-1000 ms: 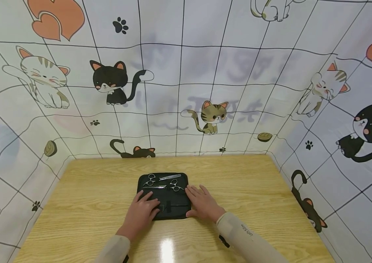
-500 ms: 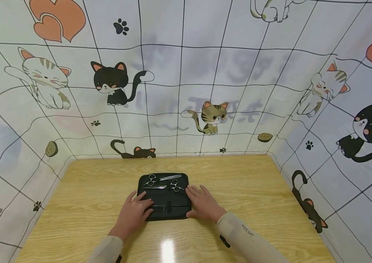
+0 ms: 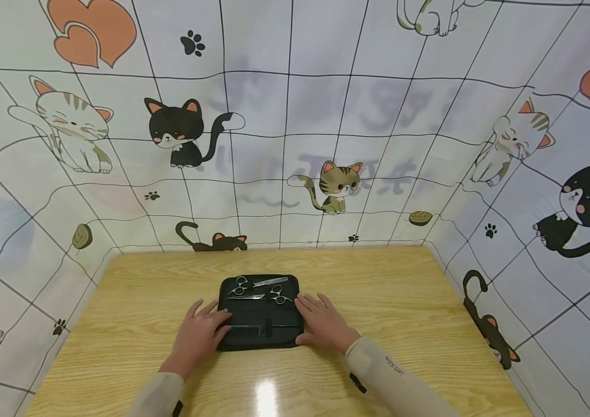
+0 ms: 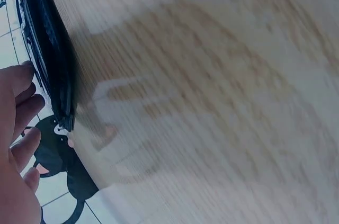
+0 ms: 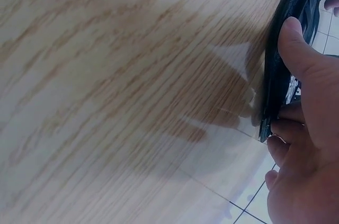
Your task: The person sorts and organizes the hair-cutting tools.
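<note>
A black case [image 3: 283, 313] lies flat on the wooden table with its inner side up. Two pairs of silver hairdressing scissors sit in its far half, one pair of scissors [image 3: 246, 297] nearer and the other pair of scissors [image 3: 270, 282] farther back. A strap [image 3: 268, 329] crosses its near half, beside a thin comb-like outline. My left hand [image 3: 198, 333] is at the case's left edge, fingers loosely spread and thumb by the near left part. Along the right edge rests my right hand [image 3: 326, 324], its fingertips on the rim and its thumb [image 5: 292, 38] against the case's side.
The wooden table [image 3: 388, 301] extends around the case on all sides, with a bright light reflection near the front. Behind and beside it hangs a white wall covering [image 3: 260, 191] with a grid and cat drawings.
My left hand has slid left, from over the case's near left part to its left edge, uncovering more of the near half. The right hand and the scissors stay in place.
</note>
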Demonstrator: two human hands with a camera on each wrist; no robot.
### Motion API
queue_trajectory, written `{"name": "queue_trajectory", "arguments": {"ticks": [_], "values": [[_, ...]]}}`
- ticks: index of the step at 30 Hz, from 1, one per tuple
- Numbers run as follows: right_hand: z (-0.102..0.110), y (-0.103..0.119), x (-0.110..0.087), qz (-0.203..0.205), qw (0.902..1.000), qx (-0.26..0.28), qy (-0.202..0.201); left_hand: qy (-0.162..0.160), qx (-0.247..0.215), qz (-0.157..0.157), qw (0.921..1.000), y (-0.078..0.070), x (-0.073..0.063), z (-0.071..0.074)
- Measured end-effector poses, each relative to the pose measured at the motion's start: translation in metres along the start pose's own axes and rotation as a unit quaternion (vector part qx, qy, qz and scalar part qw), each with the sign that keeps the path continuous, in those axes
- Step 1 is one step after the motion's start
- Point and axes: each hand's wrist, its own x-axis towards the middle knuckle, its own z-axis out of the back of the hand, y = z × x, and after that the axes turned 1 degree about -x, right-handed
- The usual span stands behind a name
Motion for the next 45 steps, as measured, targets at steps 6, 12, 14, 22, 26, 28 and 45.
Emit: {"name": "queue_trajectory", "arguments": {"ticks": [6, 12, 14, 22, 26, 28, 45], "values": [[0.004, 0.001, -0.001, -0.001, 1.0, -0.003, 0.002, -0.023, 0.004, -0.007, 0.9997, 0.008, -0.002, 0.002], [0.003, 0.001, -0.002, 0.001, 1.0, 0.0, -0.001, -0.02, 0.011, 0.003, 0.9997, 0.016, -0.003, 0.001], [0.002, 0.0, -0.002, 0.002, 1.0, 0.002, -0.003, -0.021, 0.008, 0.003, 0.9997, 0.018, -0.004, 0.002], [-0.001, -0.003, -0.003, 0.004, 0.9999, 0.005, -0.009, -0.024, -0.009, 0.015, 0.9995, 0.024, -0.003, 0.002], [0.001, -0.004, -0.004, 0.004, 1.0, 0.003, -0.009, -0.02, -0.015, 0.02, 0.9995, 0.028, -0.002, 0.001], [0.002, -0.004, -0.005, 0.004, 0.9999, 0.002, -0.011, -0.019, -0.015, 0.023, 0.9995, 0.03, -0.002, 0.0], [0.008, -0.018, -0.002, -0.019, 0.9974, 0.04, -0.056, -0.012, -0.047, 0.059, 0.997, 0.036, 0.009, -0.002]]}}
